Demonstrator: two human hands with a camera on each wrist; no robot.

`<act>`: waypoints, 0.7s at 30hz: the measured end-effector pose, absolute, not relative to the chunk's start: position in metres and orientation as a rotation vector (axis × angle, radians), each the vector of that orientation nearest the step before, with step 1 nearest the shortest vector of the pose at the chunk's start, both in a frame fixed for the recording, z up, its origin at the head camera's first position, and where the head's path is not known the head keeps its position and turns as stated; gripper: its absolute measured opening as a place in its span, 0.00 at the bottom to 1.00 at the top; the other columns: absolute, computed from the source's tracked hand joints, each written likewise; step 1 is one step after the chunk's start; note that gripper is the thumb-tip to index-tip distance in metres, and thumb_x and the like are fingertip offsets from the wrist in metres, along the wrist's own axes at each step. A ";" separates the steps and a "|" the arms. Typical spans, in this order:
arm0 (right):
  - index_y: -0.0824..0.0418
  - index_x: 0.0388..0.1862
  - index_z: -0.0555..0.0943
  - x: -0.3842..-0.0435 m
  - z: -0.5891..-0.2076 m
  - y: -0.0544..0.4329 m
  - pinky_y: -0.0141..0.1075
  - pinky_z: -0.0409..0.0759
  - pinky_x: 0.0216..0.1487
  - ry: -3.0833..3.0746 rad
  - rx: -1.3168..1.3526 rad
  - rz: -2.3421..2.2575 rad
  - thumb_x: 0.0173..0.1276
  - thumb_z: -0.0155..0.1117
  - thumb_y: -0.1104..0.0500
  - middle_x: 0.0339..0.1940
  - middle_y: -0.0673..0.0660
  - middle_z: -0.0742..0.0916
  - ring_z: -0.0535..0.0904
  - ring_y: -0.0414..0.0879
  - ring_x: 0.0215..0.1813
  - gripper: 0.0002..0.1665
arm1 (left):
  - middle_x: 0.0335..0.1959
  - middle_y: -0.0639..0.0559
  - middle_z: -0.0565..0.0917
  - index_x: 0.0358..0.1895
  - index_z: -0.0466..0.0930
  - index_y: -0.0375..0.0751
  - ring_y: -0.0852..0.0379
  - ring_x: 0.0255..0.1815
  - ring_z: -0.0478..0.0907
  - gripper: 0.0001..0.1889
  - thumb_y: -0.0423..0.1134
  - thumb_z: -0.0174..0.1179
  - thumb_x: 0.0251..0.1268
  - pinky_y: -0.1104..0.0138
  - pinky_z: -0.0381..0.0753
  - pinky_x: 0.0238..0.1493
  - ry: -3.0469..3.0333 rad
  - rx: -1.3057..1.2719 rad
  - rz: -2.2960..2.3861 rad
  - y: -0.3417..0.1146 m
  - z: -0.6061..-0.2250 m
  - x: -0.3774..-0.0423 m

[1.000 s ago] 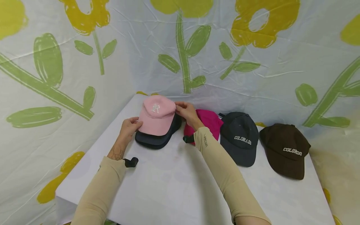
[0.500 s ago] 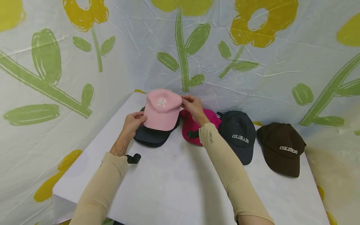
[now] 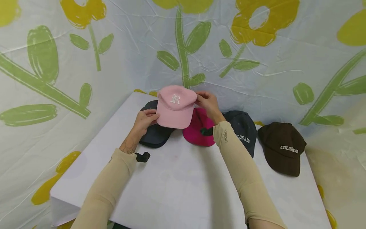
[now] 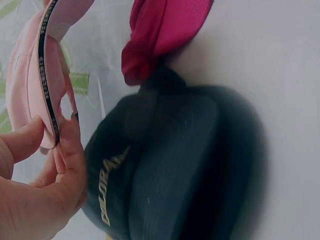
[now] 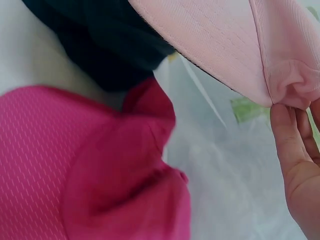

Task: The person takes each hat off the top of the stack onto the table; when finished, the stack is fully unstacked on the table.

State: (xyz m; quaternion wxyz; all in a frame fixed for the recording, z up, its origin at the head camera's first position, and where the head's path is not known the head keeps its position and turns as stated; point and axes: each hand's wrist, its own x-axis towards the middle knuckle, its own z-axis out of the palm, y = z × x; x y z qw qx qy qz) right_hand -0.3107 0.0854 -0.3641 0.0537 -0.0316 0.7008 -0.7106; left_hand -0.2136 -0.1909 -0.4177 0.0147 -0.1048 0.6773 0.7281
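Between both hands a light pink cap [image 3: 175,117] with a white embroidered letter is held up off the table, its brim toward me. My left hand [image 3: 144,122] pinches its left side; the left wrist view shows thumb and fingers on the pink edge [image 4: 49,95]. On the other side my right hand [image 3: 210,105] pinches the cap near the crown's lower edge, as the right wrist view also shows. Behind and below the pink cap lies a dark navy cap [image 3: 155,137], partly covered. A magenta cap [image 3: 198,130] sits below my right hand, partly hidden by it.
A dark cap lettered COLORADO [image 3: 243,127], partly behind my right sleeve, and a dark brown cap [image 3: 281,146] lie to the right on the white table [image 3: 171,184]. A flower-printed sheet [image 3: 128,47] hangs behind and at the left.
Both hands have lifted the pink cap off the navy cap and carried it to the right, toward the magenta cap. More of the navy cap's left side shows now.
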 end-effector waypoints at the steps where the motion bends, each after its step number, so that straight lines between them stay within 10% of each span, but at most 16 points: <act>1: 0.68 0.55 0.82 -0.311 -0.362 0.089 0.39 0.84 0.57 2.125 -0.095 -2.162 0.73 0.65 0.61 0.47 0.56 0.85 0.86 0.43 0.45 0.16 | 0.31 0.57 0.82 0.64 0.73 0.23 0.67 0.29 0.81 0.23 0.30 0.63 0.69 0.75 0.83 0.36 2.099 -0.312 2.272 -0.188 -0.417 -0.215; 21: 0.67 0.60 0.80 -0.304 -0.342 0.170 0.40 0.82 0.60 2.225 -0.004 -2.099 0.73 0.65 0.57 0.48 0.55 0.84 0.86 0.41 0.46 0.21 | 0.41 0.45 0.83 0.59 0.76 0.25 0.63 0.34 0.84 0.19 0.29 0.64 0.68 0.68 0.87 0.44 2.005 -0.173 2.221 -0.123 -0.404 -0.228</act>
